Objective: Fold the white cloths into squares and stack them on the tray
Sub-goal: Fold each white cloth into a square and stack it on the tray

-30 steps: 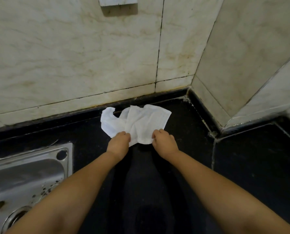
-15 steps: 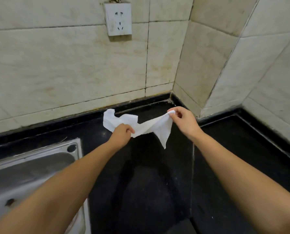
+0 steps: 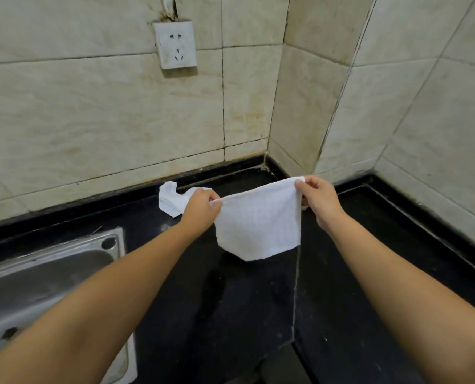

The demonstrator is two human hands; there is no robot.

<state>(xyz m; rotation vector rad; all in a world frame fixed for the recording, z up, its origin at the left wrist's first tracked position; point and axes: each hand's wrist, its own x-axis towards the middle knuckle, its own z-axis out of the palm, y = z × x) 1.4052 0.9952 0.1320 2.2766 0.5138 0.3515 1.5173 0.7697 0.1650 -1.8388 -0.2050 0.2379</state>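
Observation:
A white cloth [image 3: 258, 225] hangs spread in the air above the black counter [image 3: 230, 300]. My left hand [image 3: 201, 207] pinches its upper left corner and my right hand [image 3: 318, 200] pinches its upper right corner, so the top edge is pulled taut. A second white cloth [image 3: 172, 200] lies crumpled on the counter near the back wall, partly hidden behind my left hand. No tray is in view.
A steel sink [image 3: 37, 286] is set into the counter at the left. Tiled walls meet in a corner [image 3: 266, 156] behind the cloths. A wall socket [image 3: 175, 48] sits above. A seam [image 3: 295, 286] runs across the counter.
The cloth was lifted off the counter and stretched out; my right hand moved right and up, and the cloth now hangs flat between both hands. The view tilted upward.

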